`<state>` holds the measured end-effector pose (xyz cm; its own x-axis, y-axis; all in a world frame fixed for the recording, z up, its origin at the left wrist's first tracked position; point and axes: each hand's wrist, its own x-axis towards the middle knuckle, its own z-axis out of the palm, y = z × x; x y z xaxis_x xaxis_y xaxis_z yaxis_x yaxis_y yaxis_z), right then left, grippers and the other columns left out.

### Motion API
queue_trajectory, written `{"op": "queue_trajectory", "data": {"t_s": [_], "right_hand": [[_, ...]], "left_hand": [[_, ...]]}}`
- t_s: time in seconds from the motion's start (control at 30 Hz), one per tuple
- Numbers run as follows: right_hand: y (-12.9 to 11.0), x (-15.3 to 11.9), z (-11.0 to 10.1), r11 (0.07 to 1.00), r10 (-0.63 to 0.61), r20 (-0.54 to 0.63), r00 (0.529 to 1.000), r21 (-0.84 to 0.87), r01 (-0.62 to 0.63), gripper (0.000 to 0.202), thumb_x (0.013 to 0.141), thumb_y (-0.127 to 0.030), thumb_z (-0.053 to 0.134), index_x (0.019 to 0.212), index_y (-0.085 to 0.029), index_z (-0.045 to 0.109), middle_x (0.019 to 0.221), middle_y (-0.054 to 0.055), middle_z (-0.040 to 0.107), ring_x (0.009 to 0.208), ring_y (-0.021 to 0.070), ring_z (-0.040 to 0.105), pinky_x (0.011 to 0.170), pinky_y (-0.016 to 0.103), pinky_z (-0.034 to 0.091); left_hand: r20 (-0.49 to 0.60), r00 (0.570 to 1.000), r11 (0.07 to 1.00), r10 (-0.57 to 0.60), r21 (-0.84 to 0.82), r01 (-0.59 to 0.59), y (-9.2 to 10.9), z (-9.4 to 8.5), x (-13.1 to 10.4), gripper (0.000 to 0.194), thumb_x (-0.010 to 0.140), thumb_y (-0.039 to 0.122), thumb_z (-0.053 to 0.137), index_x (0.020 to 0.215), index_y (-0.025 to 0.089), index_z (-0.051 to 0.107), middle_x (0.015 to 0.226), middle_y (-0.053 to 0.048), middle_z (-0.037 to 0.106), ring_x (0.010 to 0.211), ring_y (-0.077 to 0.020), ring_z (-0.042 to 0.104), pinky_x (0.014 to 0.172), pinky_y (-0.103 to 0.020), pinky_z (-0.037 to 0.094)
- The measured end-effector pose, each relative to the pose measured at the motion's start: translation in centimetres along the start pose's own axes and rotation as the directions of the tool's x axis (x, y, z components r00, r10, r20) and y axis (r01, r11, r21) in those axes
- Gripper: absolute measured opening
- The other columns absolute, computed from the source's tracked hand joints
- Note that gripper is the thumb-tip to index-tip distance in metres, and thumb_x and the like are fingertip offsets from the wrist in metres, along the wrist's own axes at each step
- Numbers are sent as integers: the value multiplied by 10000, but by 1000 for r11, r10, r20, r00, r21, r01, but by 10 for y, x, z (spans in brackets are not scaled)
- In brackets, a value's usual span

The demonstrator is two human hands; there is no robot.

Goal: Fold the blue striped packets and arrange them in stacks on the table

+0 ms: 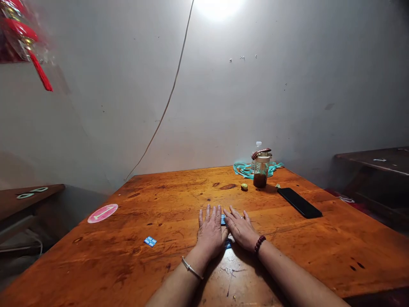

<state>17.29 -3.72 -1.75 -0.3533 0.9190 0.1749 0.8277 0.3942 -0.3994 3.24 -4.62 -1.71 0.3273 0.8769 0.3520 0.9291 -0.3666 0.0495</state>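
My left hand (211,230) lies flat on the wooden table with its fingers stretched forward and a silver bangle on the wrist. Close beside it, my right hand (240,228) is also palm down, its fingers spread, with a dark bead bracelet at the wrist. Between and partly under both hands are blue-and-white pieces (223,219), mostly covered, so their number and shape are hidden. Off to the left of my left hand, a small blue-and-white patterned card (150,241) lies by itself on the tabletop.
On the wooden table (179,192) are a black phone (299,202), a lidded bottle of dark liquid (260,172), a turquoise strap (244,169), a small yellowish-green object (244,186) and a pink round sticker (102,213). A grey wall (128,85) stands behind.
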Motion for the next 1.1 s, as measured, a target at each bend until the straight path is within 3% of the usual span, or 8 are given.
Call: {"op": "queue_trajectory", "data": {"t_s": [0.17,0.33,0.4,0.6,0.77,0.9,1.0,1.1], "right_hand": [[2,1,1,999,25,-18,1000,-44,-26,521,857,-467,37,1305,-274,220,1371,27,250,1270,184,131,987,492,38],[-1,1,1,973,74,-100,992,-212,-95,535,836,-524,89,1272,-303,306,1382,50,219,1275,252,66,960,525,-39],[-1,2,2,961,93,-119,989,-247,-121,531,834,-527,99,1266,-307,317,1381,50,221,1275,258,56,956,523,-61],[3,5,2,948,143,-155,978,-262,-180,511,843,-506,110,1277,-306,291,1381,63,218,1266,262,111,951,532,-32],[6,5,3,958,122,-160,980,-238,-158,520,846,-504,96,1282,-291,284,1371,82,241,1254,247,171,956,527,20],[6,3,2,966,105,-149,983,-220,-137,508,856,-480,92,1288,-279,269,1360,74,270,1238,231,219,963,519,31],[7,2,1,974,83,-145,986,-198,-111,507,863,-462,82,1286,-261,276,1345,68,304,1242,207,214,971,509,27],[8,2,1,979,67,-155,986,-182,-95,510,863,-459,76,1282,-254,281,1334,71,324,1230,202,247,973,510,33]], "left_hand": [[122,988,992,91,-99,-79,-4,2,-7,718,727,600,284,1318,197,220,1374,-90,260,1258,-321,129,991,-532,40],[190,979,990,72,-133,-47,-3,6,-8,606,779,516,257,1287,191,304,1357,-93,301,1242,-293,213,988,-477,161],[154,986,992,59,-115,-42,-1,8,-6,572,801,465,248,1296,180,284,1355,-86,307,1243,-275,217,994,-457,170],[-96,995,999,3,48,2,4,5,-1,558,816,416,268,1306,149,256,1403,-86,162,1281,-255,21,1023,-468,-5],[-182,983,997,3,73,10,5,0,1,624,808,421,310,1328,116,151,1397,-103,177,1279,-259,-5,1012,-505,-28],[-191,982,1000,-1,31,7,5,2,2,666,821,383,315,1327,53,35,1353,-162,278,1270,-248,130,1020,-492,38],[-176,984,999,19,-26,-24,3,4,3,660,841,347,290,1317,12,-21,1298,-188,367,1212,-223,304,1022,-414,164],[-176,984,999,22,-46,-30,1,7,4,638,847,339,285,1320,19,0,1263,-185,416,1167,-222,377,975,-372,284]]}}
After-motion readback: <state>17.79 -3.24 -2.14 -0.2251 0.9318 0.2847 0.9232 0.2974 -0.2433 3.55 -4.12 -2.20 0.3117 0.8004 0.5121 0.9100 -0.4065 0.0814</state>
